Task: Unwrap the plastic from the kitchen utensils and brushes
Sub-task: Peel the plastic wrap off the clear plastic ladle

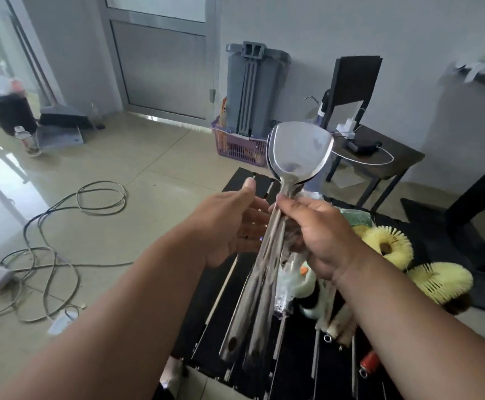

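Right hand (319, 235) grips bundle of steel spatulas (299, 151) by the necks, heads up at 12 o'clock over black table (235, 284). Left hand (229, 223) open-fingered at bundle's 9 o'clock. Yellow brushes (388, 243) at 3 o'clock.

Spatulas (300, 153) above slatted table (252, 180); round brushes (387, 245) right; cables (62, 226) left on floor

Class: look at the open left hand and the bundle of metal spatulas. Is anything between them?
Nothing visible. The left hand lies open right beside the metal spatulas, which the right hand grips below the blades.
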